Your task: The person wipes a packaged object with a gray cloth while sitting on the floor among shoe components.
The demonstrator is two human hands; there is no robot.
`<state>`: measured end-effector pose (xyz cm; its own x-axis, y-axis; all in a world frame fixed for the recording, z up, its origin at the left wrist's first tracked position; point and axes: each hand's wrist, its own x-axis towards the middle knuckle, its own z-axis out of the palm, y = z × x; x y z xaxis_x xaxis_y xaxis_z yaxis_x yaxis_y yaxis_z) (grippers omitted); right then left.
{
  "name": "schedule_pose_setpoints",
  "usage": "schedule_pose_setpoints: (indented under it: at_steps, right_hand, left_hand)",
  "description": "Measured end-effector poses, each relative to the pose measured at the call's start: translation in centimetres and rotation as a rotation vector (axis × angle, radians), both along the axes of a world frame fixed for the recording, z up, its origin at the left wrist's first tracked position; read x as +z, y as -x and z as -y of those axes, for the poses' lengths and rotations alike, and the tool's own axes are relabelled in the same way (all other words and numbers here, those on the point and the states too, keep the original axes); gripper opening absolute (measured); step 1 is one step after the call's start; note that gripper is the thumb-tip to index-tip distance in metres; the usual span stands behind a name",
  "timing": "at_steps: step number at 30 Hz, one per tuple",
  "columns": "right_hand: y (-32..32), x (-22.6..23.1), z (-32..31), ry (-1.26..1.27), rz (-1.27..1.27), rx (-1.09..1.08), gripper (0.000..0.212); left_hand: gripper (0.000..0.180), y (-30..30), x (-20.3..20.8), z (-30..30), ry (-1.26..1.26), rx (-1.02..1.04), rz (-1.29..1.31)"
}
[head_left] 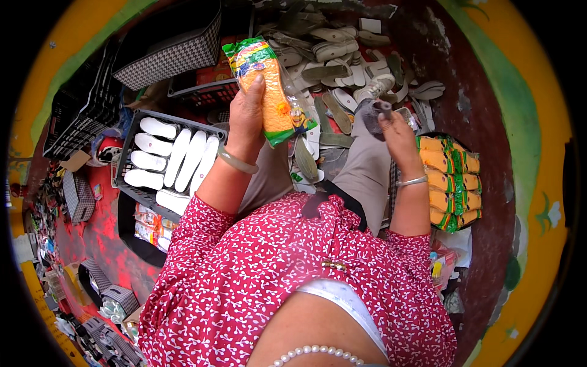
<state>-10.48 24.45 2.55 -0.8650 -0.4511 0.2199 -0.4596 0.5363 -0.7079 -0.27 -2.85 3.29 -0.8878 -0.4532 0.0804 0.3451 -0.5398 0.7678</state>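
My left hand (246,113) is closed around a clear plastic packet with green and yellow printing. Inside that packet lies an orange, textured insole (269,85), held upright above my lap with the thumb across its front. Over my right knee, my right hand (398,131) grips a dark grey, soft-looking thing (372,120) that bunches below the fingers. A short dark stub of it shows above the fist; I cannot make out its exact kind. A bangle circles each wrist.
White insoles (179,160) lie in a grey crate (131,137) at left. Loose grey and white insoles (330,52) heap up ahead of my feet. Packets of orange insoles (449,183) are stacked at right. Houndstooth-patterned bins (177,61) and black crates (76,116) stand at far left.
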Motion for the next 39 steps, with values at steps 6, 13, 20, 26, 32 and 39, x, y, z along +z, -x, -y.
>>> schedule_pose_setpoints:
  at_steps: [6,13,20,26,32,39]
  right_hand:
    - [0.3,1.3,0.5,0.529,0.329,-0.058,0.024]
    - [0.0,2.5,1.4,0.685,0.500,-0.006,0.022]
    - [0.3,5.3,1.4,0.162,0.165,0.033,0.017]
    - [1.3,7.0,2.0,0.212,-0.037,-0.039,0.015]
    - [2.4,7.4,2.8,0.507,0.145,-0.032,0.008]
    - [-4.6,9.4,7.4,0.352,-0.413,0.061,0.023]
  left_hand:
    - [0.034,-0.1,0.3,-0.9,0.062,-0.027,0.005]
    - [0.038,-0.8,0.8,-1.6,0.074,-0.238,0.008]
    - [0.040,-1.1,0.2,-1.9,0.071,-0.390,0.028]
    - [0.039,-1.5,0.4,-2.0,0.083,-0.473,0.063]
    - [0.038,-1.5,0.0,-2.3,0.090,-0.509,0.096]
    - [0.045,-0.4,-1.9,-3.6,0.079,-0.484,-0.007]
